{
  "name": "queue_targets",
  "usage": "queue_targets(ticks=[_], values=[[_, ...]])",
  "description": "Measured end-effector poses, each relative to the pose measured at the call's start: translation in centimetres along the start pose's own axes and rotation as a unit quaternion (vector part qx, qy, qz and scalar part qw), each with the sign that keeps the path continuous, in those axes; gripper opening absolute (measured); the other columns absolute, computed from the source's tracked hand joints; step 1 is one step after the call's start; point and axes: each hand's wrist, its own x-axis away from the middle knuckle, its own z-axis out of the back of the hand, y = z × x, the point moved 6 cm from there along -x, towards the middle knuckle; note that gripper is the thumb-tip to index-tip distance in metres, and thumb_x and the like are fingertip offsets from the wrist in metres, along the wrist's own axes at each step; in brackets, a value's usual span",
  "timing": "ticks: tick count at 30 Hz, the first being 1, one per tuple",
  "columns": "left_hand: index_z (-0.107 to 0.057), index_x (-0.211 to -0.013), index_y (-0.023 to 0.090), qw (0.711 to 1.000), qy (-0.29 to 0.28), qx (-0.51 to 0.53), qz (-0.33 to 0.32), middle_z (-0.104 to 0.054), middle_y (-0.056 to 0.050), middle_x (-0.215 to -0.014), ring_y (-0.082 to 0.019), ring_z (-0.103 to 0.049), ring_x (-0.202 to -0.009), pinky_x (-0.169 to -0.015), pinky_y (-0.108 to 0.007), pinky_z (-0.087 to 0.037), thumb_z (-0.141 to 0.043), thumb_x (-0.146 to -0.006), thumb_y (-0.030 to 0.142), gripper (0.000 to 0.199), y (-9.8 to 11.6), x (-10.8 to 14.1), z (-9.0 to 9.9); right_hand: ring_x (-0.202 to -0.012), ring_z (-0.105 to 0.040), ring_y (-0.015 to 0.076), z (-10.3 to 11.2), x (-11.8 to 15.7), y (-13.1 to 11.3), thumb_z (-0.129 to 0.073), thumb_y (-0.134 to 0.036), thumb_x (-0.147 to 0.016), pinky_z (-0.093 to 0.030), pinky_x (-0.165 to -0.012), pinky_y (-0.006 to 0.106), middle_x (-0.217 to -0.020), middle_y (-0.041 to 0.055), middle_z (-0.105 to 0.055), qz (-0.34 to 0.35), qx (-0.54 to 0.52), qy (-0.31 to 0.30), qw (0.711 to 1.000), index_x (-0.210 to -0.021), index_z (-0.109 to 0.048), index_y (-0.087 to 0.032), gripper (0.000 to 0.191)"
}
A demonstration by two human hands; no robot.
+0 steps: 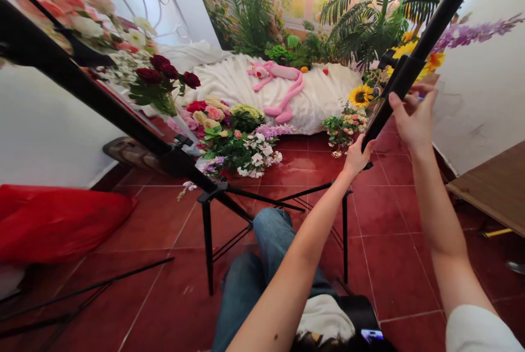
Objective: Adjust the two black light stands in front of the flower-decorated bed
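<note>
A black tripod stand (pixel 437 27) leans in from the upper right, its pole slanting down toward the middle of the floor. Low on that pole, my left hand (pixel 356 158) is wrapped around it. Higher up, my right hand (pixel 416 119) is closed at the pole near a collar joint, thumb against the tube and fingers bent behind; whatever its fingertips pinch is partly hidden. Another black stand (pixel 123 117) crosses the left side, with a clamp (pixel 180 144) partway along it. Splayed tripod legs (pixel 207 248) rest on the tiles before my knees.
Artificial flowers (pixel 241 150) and a pink plush toy (pixel 287 73) lie by a white cloth (pixel 221 78). Sunflowers (pixel 361 95) stand close behind my hands. A red bag (pixel 57 221) is at left, a brown board (pixel 492 182) at right. Palm leaves (pixel 381 2) rise at the back.
</note>
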Motion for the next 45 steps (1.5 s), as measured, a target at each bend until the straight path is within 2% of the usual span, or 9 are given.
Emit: queue_targets(ticks=[3, 10, 19, 27, 31, 34, 36, 40, 45], values=[[-0.064, -0.106, 0.02, 1.0, 0.002, -0.002, -0.01, -0.066, 0.0, -0.069, -0.013, -0.061, -0.061, -0.064, -0.024, -0.045, -0.055, -0.092, 0.059, 0.043, 0.0, 0.0, 0.0, -0.078, -0.064, 0.0191, 1.3, 4.6, 0.3, -0.066, -0.046, -0.087, -0.051, -0.063, 0.032, -0.097, 0.006, -0.065, 0.034, 0.159, -0.081, 0.983, -0.1, -0.046, -0.026, 0.031], [-0.063, -0.104, 0.018, 1.0, -0.015, -0.007, -0.013, -0.066, 0.0, -0.07, -0.013, -0.061, -0.063, -0.07, -0.024, -0.048, -0.05, -0.094, 0.059, 0.044, 0.0, -0.2, -0.1, -0.096, -0.055, 0.0276, 0.2, 13.6, 3.3, -0.054, -0.028, -0.089, -0.047, -0.079, 0.037, -0.097, 0.013, -0.061, 0.14, 0.452, -0.273, 0.837, -0.09, -0.058, -0.02, 0.008], [-0.056, -0.091, 0.021, 0.999, -0.039, 0.026, 0.003, -0.063, 0.001, -0.071, -0.012, -0.06, -0.065, -0.072, -0.024, -0.046, -0.053, -0.093, 0.057, 0.036, 0.4, -0.2, 0.0, -0.099, -0.055, 0.029, -1.6, 12.6, 5.2, -0.053, -0.032, -0.092, -0.042, -0.069, 0.032, -0.102, 0.0179, -0.065, 0.066, 0.546, -0.27, 0.79, -0.097, -0.069, -0.014, 0.024], [-0.056, -0.085, 0.022, 0.998, -0.054, 0.028, 0.004, -0.062, 0.0, -0.072, -0.013, -0.059, -0.067, -0.073, -0.026, -0.048, -0.049, -0.088, 0.072, 0.05, 0.5, -0.3, 0.2, -0.09, -0.069, 0.0286, -2.1, 11.0, 6.2, -0.053, -0.052, -0.093, -0.047, -0.07, 0.032, -0.093, 0.016, -0.073, -0.103, 0.511, -0.368, 0.77, -0.094, -0.074, -0.016, 0.042], [-0.055, -0.081, 0.022, 0.998, -0.062, 0.032, 0.011, -0.063, 0.0, -0.07, -0.013, -0.06, -0.067, -0.073, -0.026, -0.048, -0.048, -0.085, 0.076, 0.054, 0.7, -0.3, 0.4, -0.078, -0.067, 0.0249, -1.9, 10.6, 8.1, -0.053, -0.054, -0.092, -0.047, -0.07, 0.032, -0.076, 0.011, -0.069, -0.153, 0.397, -0.397, 0.813, -0.071, -0.064, -0.018, 0.044], [-0.055, -0.08, 0.022, 0.997, -0.068, 0.026, 0.005, -0.063, 0.0, -0.071, -0.012, -0.06, -0.068, -0.075, -0.026, -0.049, -0.049, -0.086, 0.074, 0.053, 0.6, -0.4, 0.4, -0.055, -0.05, 0.0156, -2.3, 11.8, 10.2, -0.05, -0.064, -0.092, -0.042, -0.057, 0.027, -0.054, 0.0013, -0.05, -0.254, 0.159, -0.4, 0.866, -0.057, -0.046, -0.022, 0.054], [-0.055, -0.08, 0.022, 0.997, -0.068, 0.021, 0.003, -0.063, 0.0, -0.072, -0.012, -0.059, -0.068, -0.075, -0.026, -0.049, -0.049, -0.088, 0.071, 0.05, 0.4, -0.3, 0.4, -0.045, -0.032, 0.0113, -3.4, 13.6, 11.1, -0.046, -0.075, -0.087, -0.032, -0.045, 0.024, -0.047, -0.0042, -0.032, -0.34, -0.048, -0.389, 0.855, -0.052, -0.031, -0.024, 0.064], [-0.055, -0.082, 0.021, 0.997, -0.065, 0.029, 0.001, -0.063, -0.001, -0.075, -0.012, -0.059, -0.07, -0.077, -0.026, -0.048, -0.05, -0.092, 0.064, 0.044, 0.4, -0.2, 0.4, -0.044, -0.012, 0.0096, -5.9, 16.2, 11.1, -0.039, -0.08, -0.087, -0.017, -0.037, 0.022, -0.046, -0.0076, -0.013, -0.39, -0.34, -0.226, 0.825, -0.055, -0.013, -0.025, 0.068], [-0.054, -0.08, 0.022, 0.998, -0.06, 0.027, 0.02, -0.062, -0.001, -0.076, -0.012, -0.058, -0.072, -0.079, -0.026, -0.048, -0.055, -0.089, 0.063, 0.042, 1.0, -0.1, 0.6, -0.045, -0.003, 0.0106, -7.3, 17.1, 10.4, -0.037, -0.072, -0.093, -0.01, -0.037, 0.023, -0.049, -0.009, -0.003, -0.348, -0.455, -0.029, 0.82, -0.061, -0.01, -0.024, 0.064]])
